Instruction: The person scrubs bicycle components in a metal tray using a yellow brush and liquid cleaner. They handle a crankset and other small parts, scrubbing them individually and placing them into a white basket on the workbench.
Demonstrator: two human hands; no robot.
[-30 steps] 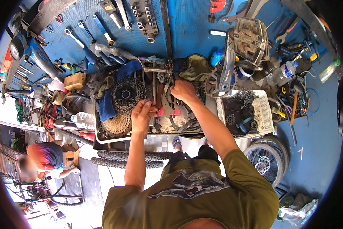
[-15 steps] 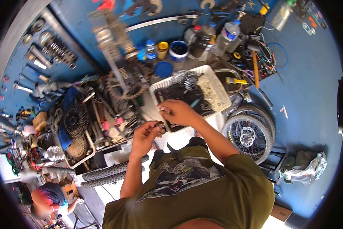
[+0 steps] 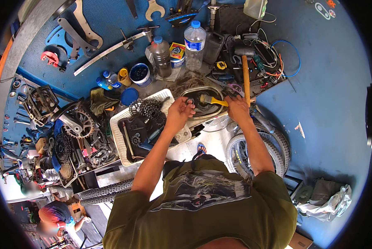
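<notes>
My left hand [image 3: 179,114] is closed on a small dark metal ring [image 3: 189,101], held at the left rim of an oval metal pan [image 3: 187,92]. A paintbrush [image 3: 214,101] with a yellow handle and pale bristles lies across the pan's inside. My right hand [image 3: 238,109] has its fingers closed at the end of that yellow handle, on the pan's right side. Just beyond the right hand is a hammer's wooden handle [image 3: 246,79]. Left of the pan, a white plastic basket [image 3: 118,139] holds bicycle chain, a dark tray and loose parts.
Bottles, among them a large clear one [image 3: 194,47], and a blue-rimmed tub [image 3: 140,74] stand along the back. Cables and tools crowd the right corner. A crankset [image 3: 81,124] lies at left. Bicycle wheels [image 3: 254,155] lean below the bench at right. Another person [image 3: 57,216] is at lower left.
Both hands have moved right, from in front of the basket to the oval pan. My right hand has taken hold of the brush handle. The view has shifted to the right.
</notes>
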